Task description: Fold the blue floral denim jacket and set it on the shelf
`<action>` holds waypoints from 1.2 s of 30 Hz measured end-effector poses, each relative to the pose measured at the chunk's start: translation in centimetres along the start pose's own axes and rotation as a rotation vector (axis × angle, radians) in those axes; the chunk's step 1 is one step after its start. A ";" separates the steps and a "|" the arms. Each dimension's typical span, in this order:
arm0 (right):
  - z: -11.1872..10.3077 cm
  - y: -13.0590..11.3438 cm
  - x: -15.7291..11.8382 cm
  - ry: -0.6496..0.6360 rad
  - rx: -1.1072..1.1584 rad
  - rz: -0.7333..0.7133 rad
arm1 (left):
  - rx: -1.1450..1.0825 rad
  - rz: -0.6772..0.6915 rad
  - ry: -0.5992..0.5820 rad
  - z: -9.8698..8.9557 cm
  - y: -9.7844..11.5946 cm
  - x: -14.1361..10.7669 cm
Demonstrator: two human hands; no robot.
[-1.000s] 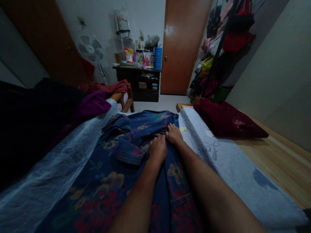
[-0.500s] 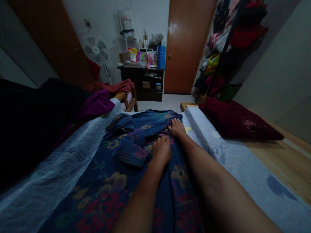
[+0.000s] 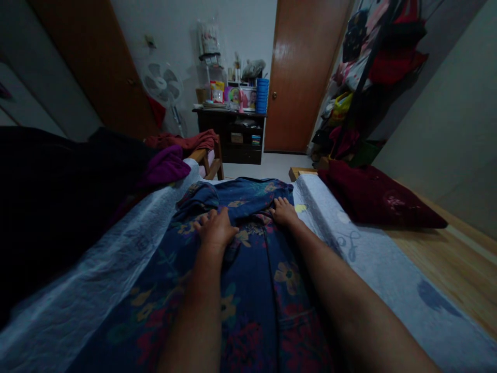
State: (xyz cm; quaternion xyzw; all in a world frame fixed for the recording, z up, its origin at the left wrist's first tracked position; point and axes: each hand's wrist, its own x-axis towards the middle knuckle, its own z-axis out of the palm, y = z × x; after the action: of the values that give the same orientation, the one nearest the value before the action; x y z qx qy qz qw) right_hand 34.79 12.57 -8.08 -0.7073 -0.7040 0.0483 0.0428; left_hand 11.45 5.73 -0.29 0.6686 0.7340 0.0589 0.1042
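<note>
A dark blue floral denim garment [image 3: 248,280] with yellow and red flowers lies spread over the bed, its far end bunched in folds. My left hand [image 3: 217,228] rests on the folded sleeve area, fingers apart and palm down. Farther right, my right hand [image 3: 284,212] lies flat near the garment's right edge with its fingers spread. Neither hand grips anything. Part of the sleeve is hidden beneath my left hand and forearm.
The garment lies on a light grey patterned sheet [image 3: 334,248]. A dark red folded cloth [image 3: 373,199] sits at the right, and dark and purple clothes [image 3: 166,165] are heaped at the left. Beyond stand a fan [image 3: 163,83], a dark cabinet [image 3: 209,129] and a wooden door [image 3: 298,77].
My left hand has moved left across the garment, and the sleeve cuff that showed beside it is now mostly covered. My right hand stays at nearly the same spot.
</note>
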 end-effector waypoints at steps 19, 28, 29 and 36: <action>1.0 1.0 3.0 0.106 0.013 0.042 | -0.369 0.142 0.134 -1.4 -3.1 1.4; -0.7 0.8 -2.7 0.032 0.215 -0.154 | -1.007 0.472 -0.100 -3.8 -0.1 -1.4; -1.1 0.7 -3.6 0.015 0.274 -0.177 | -1.019 0.509 -0.138 -3.9 0.5 -1.9; -4.1 0.1 -11.1 0.035 1.101 -0.018 | -0.847 0.820 -0.306 -3.4 5.0 -5.5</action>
State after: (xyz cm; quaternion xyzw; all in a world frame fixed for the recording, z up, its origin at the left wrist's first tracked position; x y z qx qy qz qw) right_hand 35.33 1.52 -3.89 -0.5751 -0.5798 0.3973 0.4187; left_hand 15.99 0.99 4.59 0.7980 0.3064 0.2843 0.4341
